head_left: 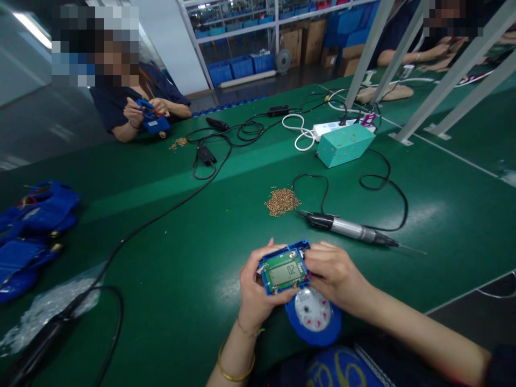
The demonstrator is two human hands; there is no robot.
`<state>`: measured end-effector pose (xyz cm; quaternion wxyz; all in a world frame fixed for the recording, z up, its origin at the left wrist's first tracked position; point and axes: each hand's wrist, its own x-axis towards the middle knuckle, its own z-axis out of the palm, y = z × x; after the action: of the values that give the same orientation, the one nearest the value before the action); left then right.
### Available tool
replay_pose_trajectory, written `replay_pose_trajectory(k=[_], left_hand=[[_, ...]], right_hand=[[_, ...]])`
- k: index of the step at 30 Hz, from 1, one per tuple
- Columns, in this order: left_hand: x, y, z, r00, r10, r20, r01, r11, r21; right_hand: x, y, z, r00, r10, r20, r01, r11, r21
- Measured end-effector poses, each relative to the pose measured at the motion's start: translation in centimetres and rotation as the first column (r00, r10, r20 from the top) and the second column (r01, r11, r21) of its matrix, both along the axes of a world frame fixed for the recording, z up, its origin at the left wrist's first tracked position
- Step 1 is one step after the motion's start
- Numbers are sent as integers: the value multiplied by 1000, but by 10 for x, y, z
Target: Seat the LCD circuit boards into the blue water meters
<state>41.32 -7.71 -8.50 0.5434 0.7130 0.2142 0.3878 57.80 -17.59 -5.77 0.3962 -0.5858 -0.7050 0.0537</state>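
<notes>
A blue meter housing (312, 317) with a round white dial and a green circuit board with an LCD (285, 271) sits near the table's front edge, held by both hands. My left hand (253, 290) grips its left side, fingers curled round the board's edge. My right hand (334, 274) is closed on the board's right side, fingertips pressed at the upper right corner. An electric screwdriver (349, 230) lies on the green mat just beyond my right hand. A small heap of brass screws (282, 201) lies behind it.
A teal box (344, 144), a white power strip (336, 128) and black cables cross the mat's far side. Blue housings (32, 231) pile at the left, beside plastic wrap. A seated person (139, 105) at far left handles another blue housing. Metal frame legs stand at right.
</notes>
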Motion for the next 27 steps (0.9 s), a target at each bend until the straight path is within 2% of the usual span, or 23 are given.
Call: replay_pose_trajectory(k=[6,10,14,18,23,27], left_hand=[[-1,0,-3,998,57,-37,-57,998,7],[-2,0,-1,995,77,-67,-81,995,-55],[-4,1,-3,993,89,-76,-96,991,-95],[-7,3,-5,992,76,-99,-86,991,-103],[-7,6,-1,991,35,-130,-47,995,-92],[-4,3,1,990,6,-142,3,998,61]], right_hand=[[-5,-3,7,998,-36,-44,34,998,-47],[-10,-4,14,995,-73,-61,69,995,-72],[-9,-4,11,996,-83,-33,80,994,-71],[1,1,7,999,-25,26,27,998,-50],[23,15,3,991,110,77,-110,994,0],[35,20,-4,980,182,86,-184,983,18]])
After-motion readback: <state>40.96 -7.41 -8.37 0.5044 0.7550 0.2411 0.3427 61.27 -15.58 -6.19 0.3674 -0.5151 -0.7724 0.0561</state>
